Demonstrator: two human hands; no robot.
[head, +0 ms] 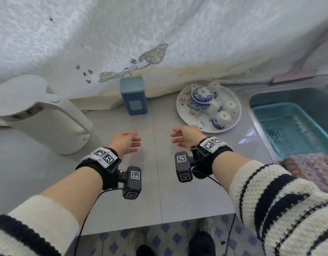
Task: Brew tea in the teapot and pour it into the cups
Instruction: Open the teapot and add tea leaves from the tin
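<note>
White kettle (pixel 39 115) stands middle left. At centre, left hand (pixel 125 143) and right hand (pixel 185 136) hover, fingers loosely spread, holding nothing. Right of centre, lidded teapot (pixel 201 98) and cups (pixel 223 118) sit on a plate (pixel 205 129) — brewing apparently not yet begun.

Bare counter (pixel 155 115) between kettle (pixel 54 124) and plate (pixel 183 111).
</note>
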